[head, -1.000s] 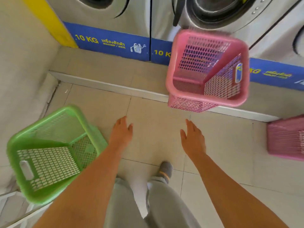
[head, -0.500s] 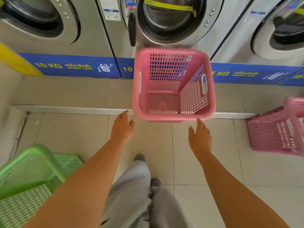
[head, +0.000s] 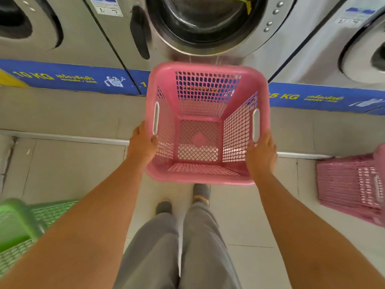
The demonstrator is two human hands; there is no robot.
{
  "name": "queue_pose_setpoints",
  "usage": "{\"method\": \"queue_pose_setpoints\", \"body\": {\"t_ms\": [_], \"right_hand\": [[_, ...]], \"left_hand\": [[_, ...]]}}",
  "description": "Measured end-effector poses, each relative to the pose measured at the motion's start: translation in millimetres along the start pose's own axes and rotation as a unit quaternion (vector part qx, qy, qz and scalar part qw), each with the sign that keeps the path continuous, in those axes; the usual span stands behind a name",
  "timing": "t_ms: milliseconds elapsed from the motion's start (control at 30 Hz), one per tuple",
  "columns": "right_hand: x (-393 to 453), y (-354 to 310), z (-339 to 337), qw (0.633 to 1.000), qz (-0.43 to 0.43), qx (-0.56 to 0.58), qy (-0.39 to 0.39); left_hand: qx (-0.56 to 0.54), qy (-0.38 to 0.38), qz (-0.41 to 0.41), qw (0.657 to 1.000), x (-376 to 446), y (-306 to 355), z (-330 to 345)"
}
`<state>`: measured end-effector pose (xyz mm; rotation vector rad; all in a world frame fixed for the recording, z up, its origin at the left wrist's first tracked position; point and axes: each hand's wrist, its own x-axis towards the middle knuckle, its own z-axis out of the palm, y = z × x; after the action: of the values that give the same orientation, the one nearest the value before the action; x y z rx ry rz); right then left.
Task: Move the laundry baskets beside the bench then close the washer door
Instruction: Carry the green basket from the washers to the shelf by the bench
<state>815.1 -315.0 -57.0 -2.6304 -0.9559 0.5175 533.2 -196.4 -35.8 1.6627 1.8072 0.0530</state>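
An empty pink laundry basket (head: 208, 69) stands upright on the raised step, right below the open washer drum (head: 206, 19). My left hand (head: 142, 142) grips its left rim near the white handle slot. My right hand (head: 261, 154) holds the right rim the same way. The washer's door (head: 140, 32) is swung open to the left of the drum, seen edge-on. A green basket (head: 18, 224) lies on the floor at the lower left. A second pink basket (head: 352, 186) lies tipped on its side at the right edge.
A row of steel washers (head: 62, 34) with a blue label strip (head: 68, 77) lines the far side, on a concrete step (head: 62, 113) with a white edge. Pale floor tiles lie under my feet (head: 201, 191). No bench is in view.
I have stepped closer to the washer. Both hands, open and apart before, have reached forward and closed on the pink basket's side rims.
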Motion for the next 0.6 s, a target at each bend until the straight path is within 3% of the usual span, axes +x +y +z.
{"method": "queue_pose_setpoints", "body": {"t_ms": [267,600], "right_hand": [[86,11,11,0.999,-0.019,0.027,-0.03],[90,16,15,0.998,-0.021,0.054,-0.035]], "left_hand": [[-0.024,0.044,-0.079,0.996,60,22,25],[-0.004,0.079,-0.095,0.992,61,16,34]]}}
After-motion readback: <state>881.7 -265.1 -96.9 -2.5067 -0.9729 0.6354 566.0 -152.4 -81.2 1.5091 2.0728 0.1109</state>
